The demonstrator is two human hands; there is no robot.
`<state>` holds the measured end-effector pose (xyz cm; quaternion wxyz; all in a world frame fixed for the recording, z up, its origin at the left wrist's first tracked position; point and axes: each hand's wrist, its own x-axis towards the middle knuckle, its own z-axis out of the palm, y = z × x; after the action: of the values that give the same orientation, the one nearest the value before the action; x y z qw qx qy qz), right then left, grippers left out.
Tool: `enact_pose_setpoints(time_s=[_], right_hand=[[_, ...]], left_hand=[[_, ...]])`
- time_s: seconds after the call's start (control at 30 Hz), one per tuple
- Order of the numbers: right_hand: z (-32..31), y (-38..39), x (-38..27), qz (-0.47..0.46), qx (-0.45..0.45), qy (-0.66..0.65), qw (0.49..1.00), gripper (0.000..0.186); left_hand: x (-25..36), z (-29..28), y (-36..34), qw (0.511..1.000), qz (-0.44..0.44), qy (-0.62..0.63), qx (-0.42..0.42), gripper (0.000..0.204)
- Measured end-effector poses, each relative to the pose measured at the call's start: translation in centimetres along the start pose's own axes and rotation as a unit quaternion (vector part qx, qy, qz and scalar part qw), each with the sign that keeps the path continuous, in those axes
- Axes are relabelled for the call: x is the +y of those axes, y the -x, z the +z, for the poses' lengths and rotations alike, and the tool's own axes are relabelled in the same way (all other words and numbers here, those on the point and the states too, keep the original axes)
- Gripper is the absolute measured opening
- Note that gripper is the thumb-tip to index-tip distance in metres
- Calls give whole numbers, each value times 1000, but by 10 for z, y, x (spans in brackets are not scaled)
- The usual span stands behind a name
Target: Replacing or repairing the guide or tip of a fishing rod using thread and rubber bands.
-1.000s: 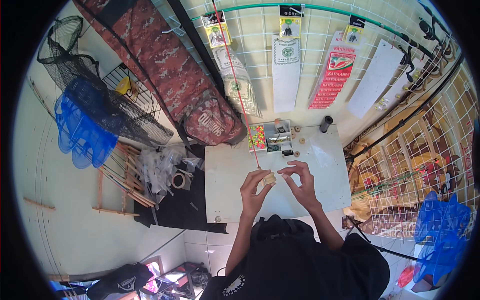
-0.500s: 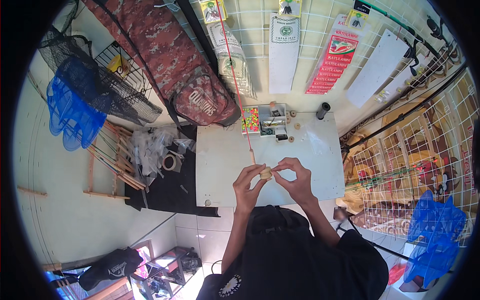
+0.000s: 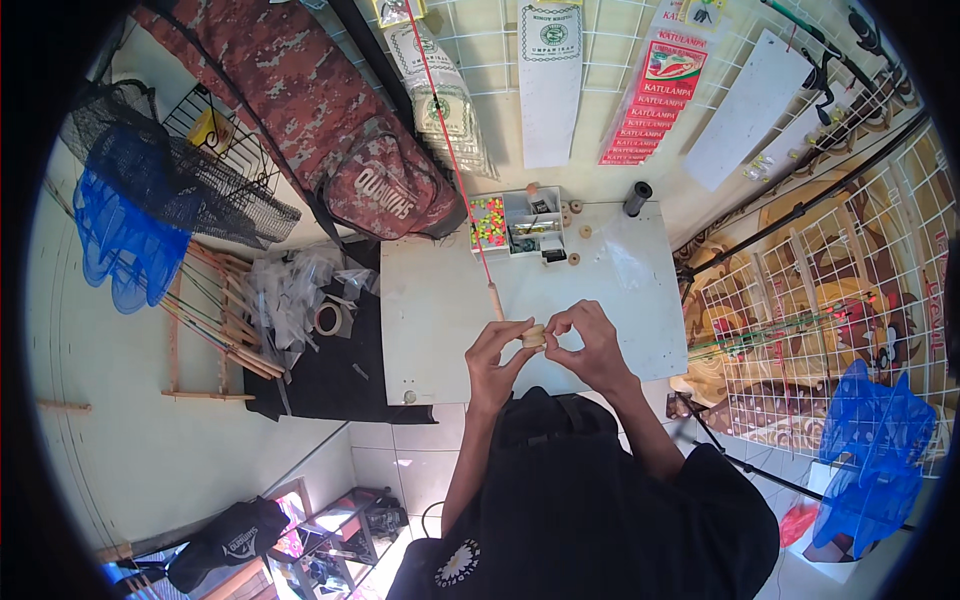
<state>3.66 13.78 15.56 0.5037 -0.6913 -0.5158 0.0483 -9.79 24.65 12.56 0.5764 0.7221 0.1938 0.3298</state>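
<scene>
A small pale wooden spool (image 3: 534,338) is pinched between the thumb and fingers of my left hand (image 3: 488,368), above the near part of the white table (image 3: 425,310). Close at its right side, my right hand (image 3: 592,352) has thumb and fingertips drawn together; whatever lies in them is too fine to make out. Just beyond my left fingers is the wooden handle (image 3: 496,302) of a thin red fishing rod (image 3: 452,150), which points away toward the wall.
A divided white box (image 3: 535,243) with bright beads and small parts stands at the table's back. Several wooden spools (image 3: 585,231) and a black cylinder (image 3: 637,198) are to its right. Left of the table, a tape roll (image 3: 328,319) lies with clear plastic bags (image 3: 285,295) on black cloth.
The whole view has shifted slightly, so the table sits higher in it. My right fingertips have moved a little away from the spool. My left hand keeps its hold.
</scene>
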Motion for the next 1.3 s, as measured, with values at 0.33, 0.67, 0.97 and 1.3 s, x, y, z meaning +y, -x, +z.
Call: enact_pose_setpoints(time_s=[0.33,0.67,0.97,1.3], right_hand=[[22,-8,2,31,-34,-11,999,34],[43,-15,-6,113,-24,-59,992,18],[54,7,-9,158,53,-96,981,16],[63,-7,-31,18,112,80,990,23]], left_hand=[[-15,-27,-12,997,-44,40,-48,41],[-32,-49,-25,989,-73,108,-69,40],[-51,-56,-22,982,-6,144,-119,42],[-48,-62,-30,979,20,179,-100,43]])
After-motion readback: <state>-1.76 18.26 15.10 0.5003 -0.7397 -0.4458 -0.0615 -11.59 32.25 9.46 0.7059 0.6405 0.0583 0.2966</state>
